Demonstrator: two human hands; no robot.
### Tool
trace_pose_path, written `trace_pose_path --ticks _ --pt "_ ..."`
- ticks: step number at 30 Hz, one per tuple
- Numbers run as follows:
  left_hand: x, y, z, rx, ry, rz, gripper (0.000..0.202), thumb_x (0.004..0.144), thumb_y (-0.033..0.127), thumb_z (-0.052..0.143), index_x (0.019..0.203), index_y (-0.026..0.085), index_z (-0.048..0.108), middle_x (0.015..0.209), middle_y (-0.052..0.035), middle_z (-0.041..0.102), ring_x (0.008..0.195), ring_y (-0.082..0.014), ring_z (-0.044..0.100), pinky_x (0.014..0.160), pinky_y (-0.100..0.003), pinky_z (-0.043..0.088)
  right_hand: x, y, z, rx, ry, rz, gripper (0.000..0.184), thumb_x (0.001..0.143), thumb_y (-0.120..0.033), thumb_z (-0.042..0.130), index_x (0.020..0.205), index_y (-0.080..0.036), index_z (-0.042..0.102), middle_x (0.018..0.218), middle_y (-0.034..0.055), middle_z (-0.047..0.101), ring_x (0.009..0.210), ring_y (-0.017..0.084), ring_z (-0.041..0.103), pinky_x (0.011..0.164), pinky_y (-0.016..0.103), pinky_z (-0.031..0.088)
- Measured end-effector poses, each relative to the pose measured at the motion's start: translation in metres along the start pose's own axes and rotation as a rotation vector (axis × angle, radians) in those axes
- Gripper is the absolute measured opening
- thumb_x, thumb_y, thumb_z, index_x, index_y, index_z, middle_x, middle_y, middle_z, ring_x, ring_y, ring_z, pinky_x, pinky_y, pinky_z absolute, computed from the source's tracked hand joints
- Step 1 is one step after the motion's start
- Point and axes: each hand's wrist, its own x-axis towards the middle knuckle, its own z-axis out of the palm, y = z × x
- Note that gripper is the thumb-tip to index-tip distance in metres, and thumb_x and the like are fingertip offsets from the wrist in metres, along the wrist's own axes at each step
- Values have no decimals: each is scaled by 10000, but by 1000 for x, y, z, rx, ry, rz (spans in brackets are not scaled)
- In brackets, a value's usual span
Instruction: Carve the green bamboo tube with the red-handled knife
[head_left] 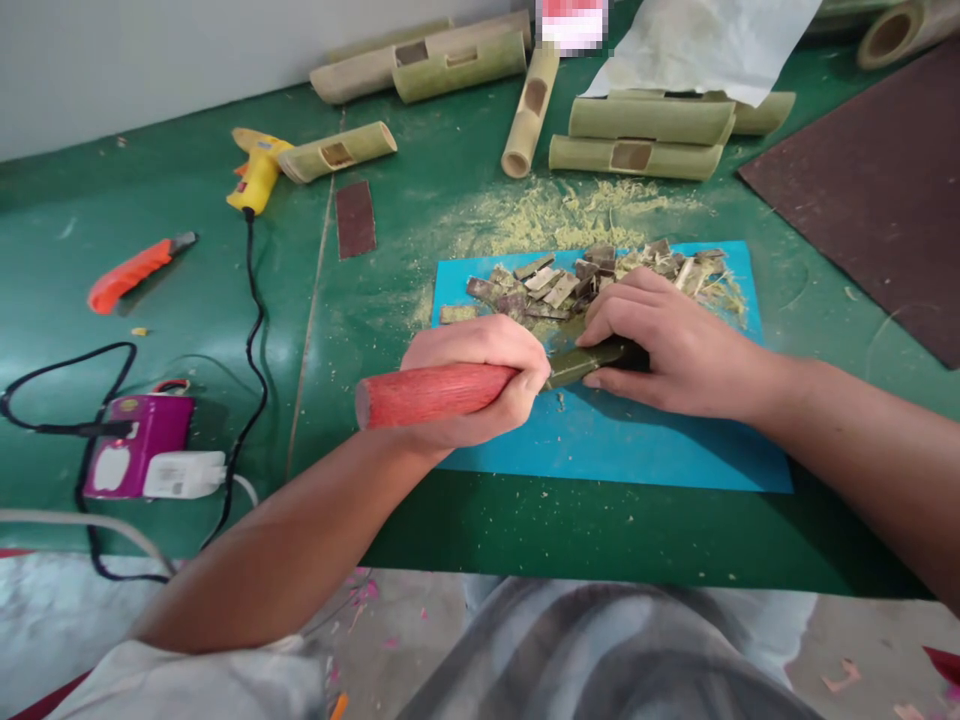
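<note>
My left hand (pixel 480 370) is closed round the thick red wooden handle (pixel 427 393) of a tool whose working end is hidden. Its butt points left. Just to the right, my right hand (pixel 667 345) grips a dark green piece of bamboo (pixel 581 365), fingers over the top and thumb along the near side. The bamboo meets my left fist; whether the tool touches it cannot be seen. Both hands are above a blue sheet (pixel 622 445). Behind them lies a heap of small cut bamboo chips (pixel 547 285) and shavings on that sheet.
Bamboo tubes with cut openings (pixel 637 155) lie at the back. A yellow glue gun (pixel 259 170), an orange utility knife (pixel 135 272) and a purple power strip (pixel 142 440) with black cords are at left. A sandpaper strip (pixel 355 220) and a large brown sheet (pixel 885 190) lie farther off.
</note>
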Motion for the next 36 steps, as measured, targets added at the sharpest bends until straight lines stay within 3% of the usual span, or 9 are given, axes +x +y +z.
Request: trace_pose_path --ticks 25,30,36 --pt "1 1 -2 20 -23 12 146 911 129 717 811 235 728 803 0 812 700 -145 777 673 -255 661 1 -2 -1 11 17 -9 145 961 -352 678 936 -248 582 960 67 676 897 254 543 871 425 408" --pt "0 3 -3 123 -59 6 123 900 155 777 829 247 740 820 6 821 729 -147 789 733 -255 683 1 -1 -1 12 -10 -3 161 965 -375 677 936 -247 583 964 69 673 919 261 550 878 428 405" --pt "0 -3 1 23 34 64 93 876 153 848 924 195 780 927 -36 849 864 -156 824 837 -245 688 1 0 0 -6 -7 -9 162 967 -368 675 947 -234 587 960 72 674 901 250 532 860 414 399"
